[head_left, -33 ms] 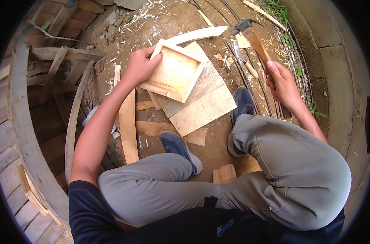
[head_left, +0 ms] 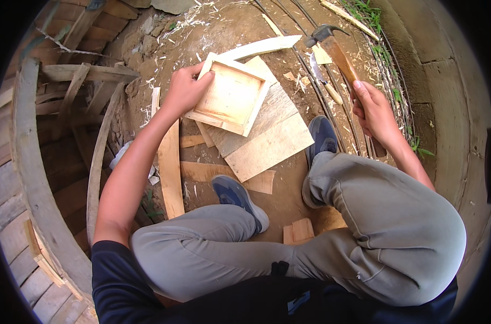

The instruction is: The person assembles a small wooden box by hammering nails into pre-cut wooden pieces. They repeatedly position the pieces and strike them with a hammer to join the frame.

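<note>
My left hand (head_left: pixel 189 89) grips a shallow square wooden box (head_left: pixel 232 96) by its left side, thumb over the rim. The box's open face is turned up toward me, and its inside shows bare. Beneath it, wooden boards (head_left: pixel 272 146) lie side by side on the ground; the box covers part of them. On the right, my right hand (head_left: pixel 376 114) is closed round the wooden handle of a claw hammer (head_left: pixel 342 56). The hammer's dark metal head points away from me, apart from the box.
A knife (head_left: pixel 325 81) with a wooden handle lies near dark rods (head_left: pixel 305 59) on the dirt. A pointed wood strip (head_left: pixel 264 47), loose planks (head_left: pixel 171 173), a small block (head_left: pixel 298 231) and shavings surround my shoes. A wooden frame (head_left: pixel 32 162) stands left; a wall (head_left: pixel 450 108) rises right.
</note>
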The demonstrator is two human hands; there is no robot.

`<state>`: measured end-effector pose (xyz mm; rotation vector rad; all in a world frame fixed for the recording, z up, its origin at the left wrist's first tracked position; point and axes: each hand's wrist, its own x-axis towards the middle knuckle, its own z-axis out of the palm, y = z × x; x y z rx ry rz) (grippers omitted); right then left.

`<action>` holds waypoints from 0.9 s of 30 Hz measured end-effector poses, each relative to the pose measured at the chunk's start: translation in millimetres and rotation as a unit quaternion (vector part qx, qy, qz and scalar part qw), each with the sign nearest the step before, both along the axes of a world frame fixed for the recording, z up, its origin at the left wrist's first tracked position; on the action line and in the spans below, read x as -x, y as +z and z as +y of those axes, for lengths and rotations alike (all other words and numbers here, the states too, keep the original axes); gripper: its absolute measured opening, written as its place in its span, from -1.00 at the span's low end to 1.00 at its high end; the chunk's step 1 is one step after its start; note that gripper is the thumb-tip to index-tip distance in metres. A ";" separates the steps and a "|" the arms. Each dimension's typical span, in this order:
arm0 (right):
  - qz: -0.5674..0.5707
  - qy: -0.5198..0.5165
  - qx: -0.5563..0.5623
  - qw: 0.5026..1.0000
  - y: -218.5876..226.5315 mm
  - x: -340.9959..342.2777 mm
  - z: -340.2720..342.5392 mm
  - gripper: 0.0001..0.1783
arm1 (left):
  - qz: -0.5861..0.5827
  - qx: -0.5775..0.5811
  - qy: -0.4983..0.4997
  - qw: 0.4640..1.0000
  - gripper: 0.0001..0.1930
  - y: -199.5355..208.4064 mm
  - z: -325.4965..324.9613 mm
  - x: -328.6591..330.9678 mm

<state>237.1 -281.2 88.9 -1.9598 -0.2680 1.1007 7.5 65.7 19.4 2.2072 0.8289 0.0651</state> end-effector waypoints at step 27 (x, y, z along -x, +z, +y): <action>-0.100 0.167 0.032 0.980 -30.0 1.1 -17.7 -0.56 | 0.135 0.243 0.096 0.956 -0.54 -22.3 -5.2 19.7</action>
